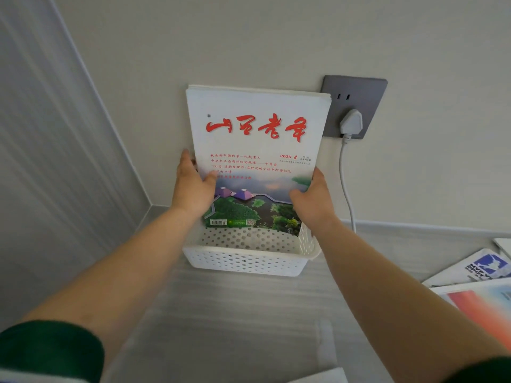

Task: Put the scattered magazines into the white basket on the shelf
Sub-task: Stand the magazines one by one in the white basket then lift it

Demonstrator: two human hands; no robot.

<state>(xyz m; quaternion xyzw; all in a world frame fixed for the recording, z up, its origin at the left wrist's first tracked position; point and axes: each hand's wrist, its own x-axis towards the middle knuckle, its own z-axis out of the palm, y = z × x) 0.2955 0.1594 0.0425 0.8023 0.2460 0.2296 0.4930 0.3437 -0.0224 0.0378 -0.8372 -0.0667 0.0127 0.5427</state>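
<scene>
At the middle of the frame, the left hand (193, 186) and right hand (313, 197) grip a stack of magazines (257, 139) upright, its bottom edge inside the white basket (243, 261). More magazines (475, 283) lie at lower right, not yet collected.

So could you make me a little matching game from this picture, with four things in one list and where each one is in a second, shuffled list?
Things:
1. red-titled magazine
2. white basket
3. white plug
4. loose magazines

Places:
A. in the grey socket on the wall
B. lying flat at the right edge of the view
C. gripped upright by the left hand and the right hand
D. standing on the shelf, below the raised cover

Pairs: 1-C, 2-D, 3-A, 4-B.
</scene>
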